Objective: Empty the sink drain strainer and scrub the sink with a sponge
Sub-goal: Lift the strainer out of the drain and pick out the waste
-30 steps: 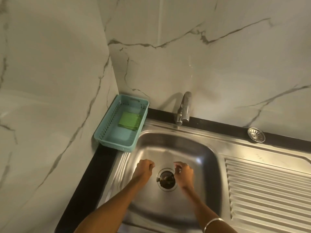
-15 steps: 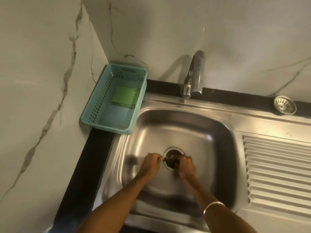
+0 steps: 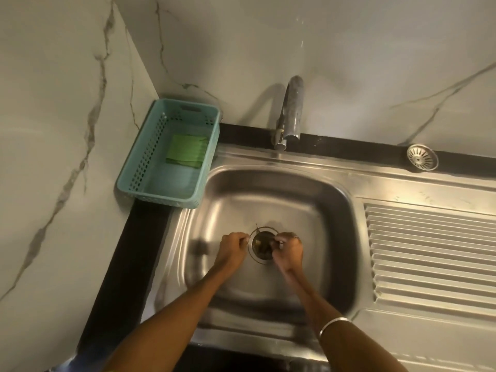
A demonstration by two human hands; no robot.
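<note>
The steel sink (image 3: 271,189) fills the middle of the view. In its drain sits the drain strainer (image 3: 261,244), dark with debris inside. My left hand (image 3: 232,248) is at the strainer's left edge and my right hand (image 3: 288,251) at its right edge. Both have curled fingers that pinch the strainer's rim. The strainer appears to sit in the drain hole, slightly tilted. A green sponge (image 3: 186,151) lies in a teal plastic basket (image 3: 126,183) at the sink's back left corner.
A chrome faucet (image 3: 291,114) stands behind the basin. A second round strainer (image 3: 422,157) lies on the black ledge at the back right. The ribbed drainboard (image 3: 429,253) lies right of the basin. Marble walls close off the left and back.
Both hands moved from either side of the drain onto the strainer and closed on its rim. The camera has tipped down and closer to the basin.
</note>
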